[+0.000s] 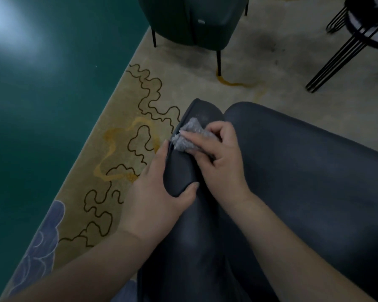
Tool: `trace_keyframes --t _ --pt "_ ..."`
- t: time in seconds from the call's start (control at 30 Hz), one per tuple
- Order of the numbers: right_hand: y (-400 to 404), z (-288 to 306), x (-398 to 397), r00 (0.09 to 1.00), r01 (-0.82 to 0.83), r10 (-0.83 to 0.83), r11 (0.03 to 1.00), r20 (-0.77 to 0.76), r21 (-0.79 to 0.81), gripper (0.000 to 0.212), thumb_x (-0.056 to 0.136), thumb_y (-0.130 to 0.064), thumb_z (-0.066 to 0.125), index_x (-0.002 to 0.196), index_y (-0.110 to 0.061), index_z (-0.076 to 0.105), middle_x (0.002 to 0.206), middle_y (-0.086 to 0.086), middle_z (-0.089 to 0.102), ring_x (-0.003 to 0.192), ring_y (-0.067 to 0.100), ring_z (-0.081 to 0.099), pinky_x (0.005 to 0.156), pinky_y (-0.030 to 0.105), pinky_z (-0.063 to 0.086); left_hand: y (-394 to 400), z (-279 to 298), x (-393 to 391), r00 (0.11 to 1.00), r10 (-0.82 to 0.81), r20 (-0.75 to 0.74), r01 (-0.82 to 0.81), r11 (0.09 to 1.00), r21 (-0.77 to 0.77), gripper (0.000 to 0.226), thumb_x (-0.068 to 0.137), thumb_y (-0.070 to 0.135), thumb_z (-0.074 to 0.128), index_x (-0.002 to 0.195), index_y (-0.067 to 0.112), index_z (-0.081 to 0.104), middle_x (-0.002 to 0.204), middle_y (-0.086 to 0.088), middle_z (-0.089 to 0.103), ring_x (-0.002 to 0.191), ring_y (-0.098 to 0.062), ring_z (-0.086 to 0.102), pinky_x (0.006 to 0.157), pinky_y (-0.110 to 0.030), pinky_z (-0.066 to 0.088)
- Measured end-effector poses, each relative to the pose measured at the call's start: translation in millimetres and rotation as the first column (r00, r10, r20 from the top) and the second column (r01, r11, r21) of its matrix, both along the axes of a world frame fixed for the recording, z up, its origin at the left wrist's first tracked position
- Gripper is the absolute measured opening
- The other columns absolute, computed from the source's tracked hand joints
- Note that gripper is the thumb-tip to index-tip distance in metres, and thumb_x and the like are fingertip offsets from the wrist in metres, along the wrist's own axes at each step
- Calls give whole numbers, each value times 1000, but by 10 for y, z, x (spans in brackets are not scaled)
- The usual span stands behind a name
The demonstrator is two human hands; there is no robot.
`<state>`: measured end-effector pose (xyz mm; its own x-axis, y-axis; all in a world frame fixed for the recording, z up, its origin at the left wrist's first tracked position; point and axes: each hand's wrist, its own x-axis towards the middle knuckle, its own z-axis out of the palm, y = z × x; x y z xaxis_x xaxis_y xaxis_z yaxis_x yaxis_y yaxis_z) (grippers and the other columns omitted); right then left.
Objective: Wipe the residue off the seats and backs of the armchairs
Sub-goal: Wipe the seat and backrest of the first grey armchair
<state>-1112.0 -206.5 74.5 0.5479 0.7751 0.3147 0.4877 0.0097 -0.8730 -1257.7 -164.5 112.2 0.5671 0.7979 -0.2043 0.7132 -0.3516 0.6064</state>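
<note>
A dark grey leather armchair (292, 182) fills the lower right of the view, its seat cushion spreading right and its padded armrest (183, 171) on the left. The armrest's long axis runs from the bottom of the view up and slightly left, ending in a rounded tip that points away from the person, toward a second armchair (192, 18) in dark green further off.

The left hand (159, 192) grips the armrest from its outer side, fingers curled round the outer edge and the thumb lying across the top. The right hand (218, 158) holds a crumpled grey cloth (187, 136) bunched under curled fingers, with the index finger stretched out over it, pressing it onto the top of the armrest near the seam along its outer edge, just short of the tip. The two hands are near each other, the cloth just beyond the left fingertips.

The chairs stand on a beige rug (118, 131) with dark wavy line patterns, orange-yellow swirls and a pale blue motif at its lower left corner. Left of the rug lies a glossy dark green floor (42, 105) with a bright light reflection. At the upper right stands a black wire-legged stool (347, 40)
</note>
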Motion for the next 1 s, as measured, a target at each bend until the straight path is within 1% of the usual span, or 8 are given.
trace_keyframes --t 0.07,0.2,0.37,0.43,0.5,0.6,0.83,1.0 --pt "156 6 132 1000 1 -1 1000 21 -23 32 86 -14 66 114 -30 68 101 -5 40 99 19 48 94 30 43 -9 -3 1 1000 10 -29 -10 1000 9 97 68 68 59 149 49 8 149 15 39 129 -6 43 94 -20 36" --pt "292 -1 309 958 165 -188 979 -216 -121 31 88 -17 65 116 -30 67 97 -16 35 93 -7 43 93 6 35 -7 14 22 995 18 -95 -15 999 28 96 67 72 55 147 53 4 144 8 46 123 -17 52 93 -30 46" --pt "17 -11 15 997 48 -49 999 -62 -24 36 85 -17 64 117 -34 65 103 -7 37 101 13 46 95 23 42 -25 18 43 991 17 -133 -11 999 47 95 68 70 54 148 50 7 139 3 51 117 -18 56 81 -25 42" --pt "156 -7 137 999 31 -32 999 -32 -34 34 86 -17 65 116 -32 66 99 -11 37 99 8 46 94 17 40 -23 12 29 992 21 -127 -16 999 43 95 69 70 55 148 49 7 142 5 48 120 -17 54 86 -26 44" --pt "319 -31 340 984 126 -136 988 -115 -93 30 87 -18 65 115 -29 67 97 -16 36 92 -5 44 90 4 34 -16 12 20 993 23 -114 -18 999 39 95 68 71 55 147 50 6 143 6 48 121 -18 53 92 -29 46" --pt "291 -59 387 921 226 -269 958 -282 -177 31 89 -18 64 117 -30 65 99 -11 37 89 -11 44 89 0 31 -31 3 12 993 27 -113 -23 999 31 95 68 71 55 147 51 7 142 5 48 120 -19 54 93 -31 47" --pt "274 33 190 999 17 -16 999 32 -46 31 86 -17 65 115 -29 68 97 -7 38 91 9 46 88 16 40 -27 10 25 995 26 -95 -22 999 38 95 69 68 58 149 47 11 140 4 49 120 -17 54 87 -24 42" --pt "559 -38 546 926 216 -268 954 -267 -206 28 91 -23 61 119 -25 66 100 -7 42 87 -7 47 84 -5 30 -31 6 8 997 34 -62 -33 999 17 95 69 70 57 148 50 9 145 8 45 124 -16 51 97 -29 45"
